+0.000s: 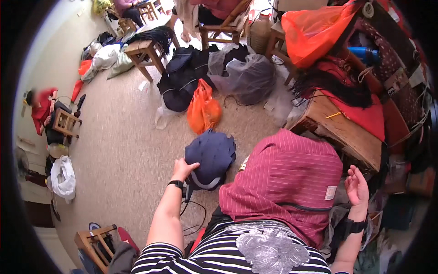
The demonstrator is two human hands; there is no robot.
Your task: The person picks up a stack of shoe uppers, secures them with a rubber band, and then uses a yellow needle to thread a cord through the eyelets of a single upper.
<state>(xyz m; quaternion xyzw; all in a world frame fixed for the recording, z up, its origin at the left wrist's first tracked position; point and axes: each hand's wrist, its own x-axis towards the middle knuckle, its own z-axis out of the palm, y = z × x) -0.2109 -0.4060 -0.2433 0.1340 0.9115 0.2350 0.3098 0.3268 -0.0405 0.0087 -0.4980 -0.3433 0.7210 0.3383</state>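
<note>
The left hand [183, 169] seems clamped on the blue bundle [212, 153]; holding it looks like this step. Lifting needs tight fingers. The right hand [357, 186] is loose, empty.

Pale floor [123, 137], wooden table [360, 137] and stool [141, 49], with their loads placed around an orange bag [204, 109].
The orange bag sits on the floor; black bundles [175, 91] lie just beyond it to the left, a grey plastic bag [255, 77] beyond it to the right, and white sacks [106, 57] well beyond it to the left. Right of the orange bag, the table bears a red cloth [365, 118] and a thin yellow tool [334, 115]. Beyond the orange bag, leftward, the stool carries black strands [157, 35].
</note>
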